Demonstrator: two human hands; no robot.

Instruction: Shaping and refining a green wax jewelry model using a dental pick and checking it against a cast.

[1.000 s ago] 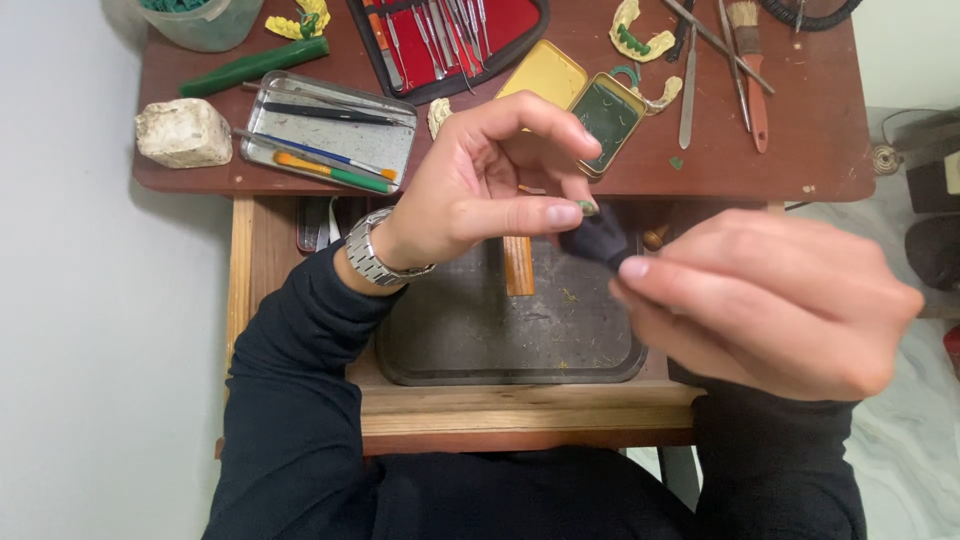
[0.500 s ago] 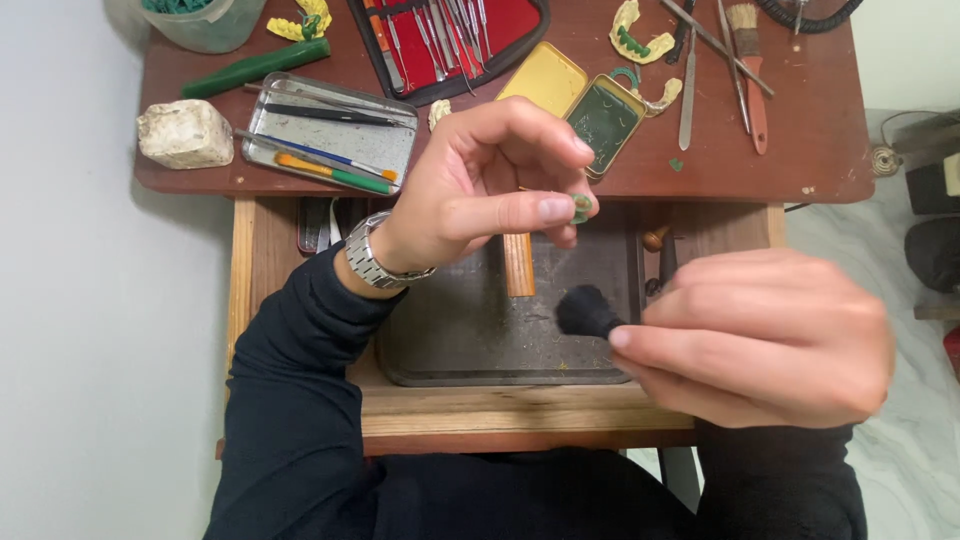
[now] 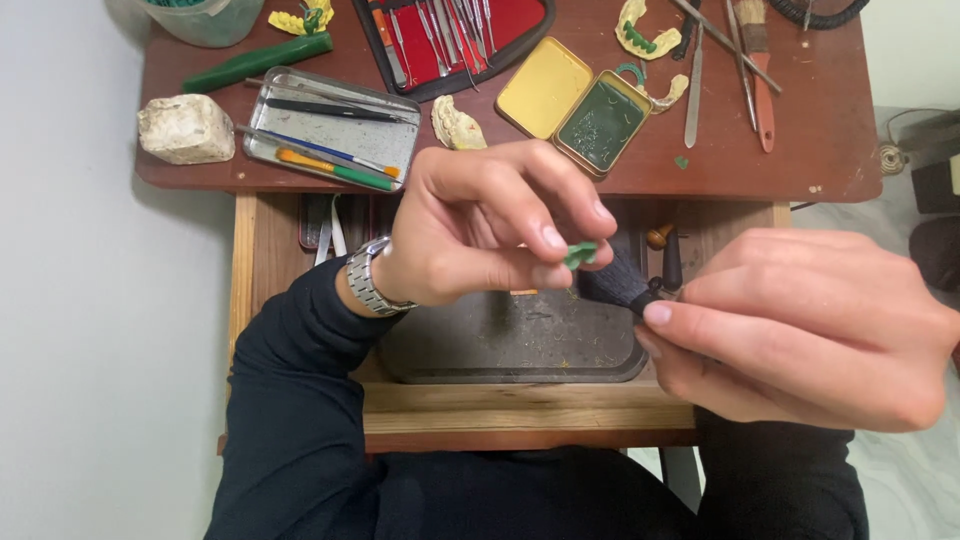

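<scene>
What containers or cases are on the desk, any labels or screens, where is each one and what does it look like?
Open yellow hinged tin: desk centre-back, yellow lid, green filling.
Flat silver metal tray: left of it, rectangular, holding coloured pencil-like tools.
Red-lined black instrument case: top edge, open, rows of metal tools.
Pale green tub: top-left corner, only partly in view.
No labels, signs or screens show.

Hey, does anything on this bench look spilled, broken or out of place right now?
Nothing stands out. The left hand pinches a small green piece, the right hand holds a dark brush against it, and the tools in the metal tray and red case lie orderly.
</scene>
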